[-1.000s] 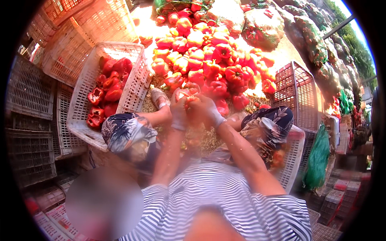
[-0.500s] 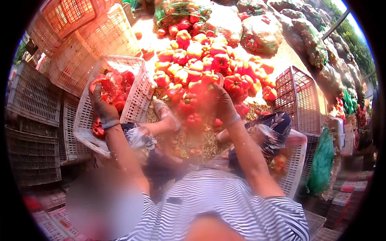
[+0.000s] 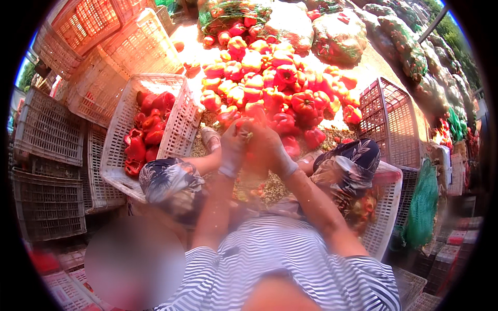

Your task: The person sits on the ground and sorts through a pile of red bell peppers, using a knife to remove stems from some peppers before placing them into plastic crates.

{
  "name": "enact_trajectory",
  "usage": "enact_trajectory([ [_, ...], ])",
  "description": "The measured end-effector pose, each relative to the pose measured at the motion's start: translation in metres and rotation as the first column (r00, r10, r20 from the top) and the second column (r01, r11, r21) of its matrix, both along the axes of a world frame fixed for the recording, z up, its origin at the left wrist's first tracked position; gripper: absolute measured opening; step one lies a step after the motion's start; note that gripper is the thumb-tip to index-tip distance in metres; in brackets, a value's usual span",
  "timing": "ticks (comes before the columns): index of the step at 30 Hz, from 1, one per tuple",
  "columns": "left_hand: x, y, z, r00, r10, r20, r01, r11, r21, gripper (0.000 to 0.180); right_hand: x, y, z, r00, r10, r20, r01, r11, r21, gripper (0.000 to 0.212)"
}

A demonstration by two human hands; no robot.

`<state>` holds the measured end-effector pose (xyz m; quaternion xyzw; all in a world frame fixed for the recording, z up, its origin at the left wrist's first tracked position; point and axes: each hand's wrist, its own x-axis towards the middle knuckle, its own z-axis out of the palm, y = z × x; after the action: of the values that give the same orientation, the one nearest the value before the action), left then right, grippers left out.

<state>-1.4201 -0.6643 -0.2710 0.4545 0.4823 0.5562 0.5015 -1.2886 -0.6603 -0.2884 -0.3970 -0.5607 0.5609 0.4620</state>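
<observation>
My gloved left hand (image 3: 233, 147) and gloved right hand (image 3: 274, 150) meet in front of the pile, fingers curled in and smeared by motion. Between them is a blurred red bell pepper, largely hidden by the fingers, with a greenish spot by the left fingertips. Whether a tool is in the right hand cannot be made out. Just beyond lies a big heap of whole red bell peppers (image 3: 286, 73). At the left, a white plastic crate (image 3: 179, 124) tilts against my leg, holding opened red pepper pieces (image 3: 154, 136).
Stacked crates (image 3: 49, 122) rise at the far left. To the right stand a brown crate (image 3: 384, 111), a white crate (image 3: 386, 207) beside my leg and a green mesh bag (image 3: 419, 207). Filled net sacks (image 3: 340, 39) line the back. Pale seeds (image 3: 272, 189) litter the ground between my feet.
My left hand has left the crate, where it held an opened red pepper, and come right to join the right hand. The right hand has moved slightly left and nearer.
</observation>
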Motion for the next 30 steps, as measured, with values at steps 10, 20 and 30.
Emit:
enact_trajectory([
  [10,0.010,-0.003,-0.019,0.846,-0.058,0.530,0.095,0.995,-0.042,0.028,-0.009,-0.026,0.011,0.977,-0.211,-0.018,0.211,0.977,0.018,0.039],
  [20,0.014,-0.004,-0.036,0.772,0.067,0.632,0.063,0.981,-0.181,0.029,-0.002,-0.011,-0.035,0.964,-0.229,0.138,0.200,0.960,0.194,0.034],
  [30,0.020,-0.018,-0.042,0.977,-0.080,0.200,0.110,0.983,-0.145,0.039,-0.013,-0.016,-0.053,0.870,-0.490,-0.057,0.480,0.867,-0.137,0.040],
])
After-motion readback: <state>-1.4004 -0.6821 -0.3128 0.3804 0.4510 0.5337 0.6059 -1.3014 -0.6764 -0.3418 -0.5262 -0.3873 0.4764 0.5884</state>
